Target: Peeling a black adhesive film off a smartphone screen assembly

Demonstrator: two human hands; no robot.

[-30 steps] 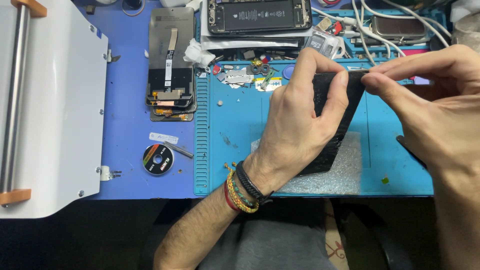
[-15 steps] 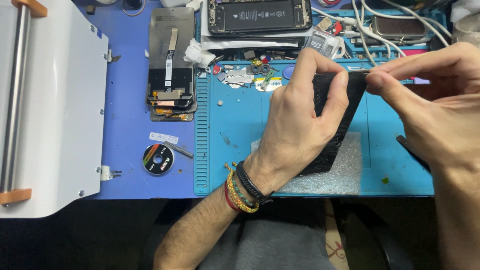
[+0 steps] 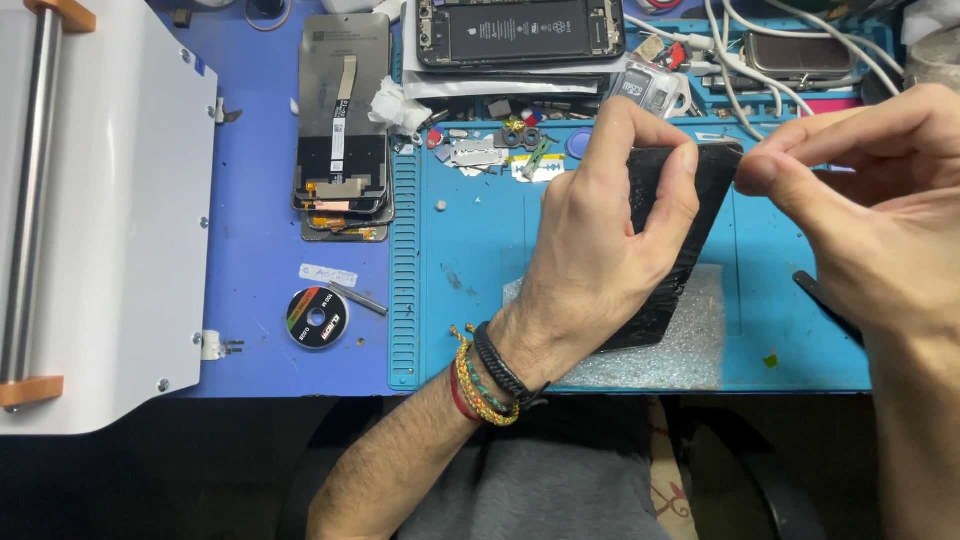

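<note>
A cluttered repair bench lay under bright overhead light; a blue work mat (image 3: 790, 330) covered it; a white machine (image 3: 120, 200) stood left; dark floor below.

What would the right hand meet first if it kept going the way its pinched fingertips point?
The right hand points leftward, so it would probably first meet the top corner of the dark phone panel held by the left hand; whether they already touch is unclear.
</note>
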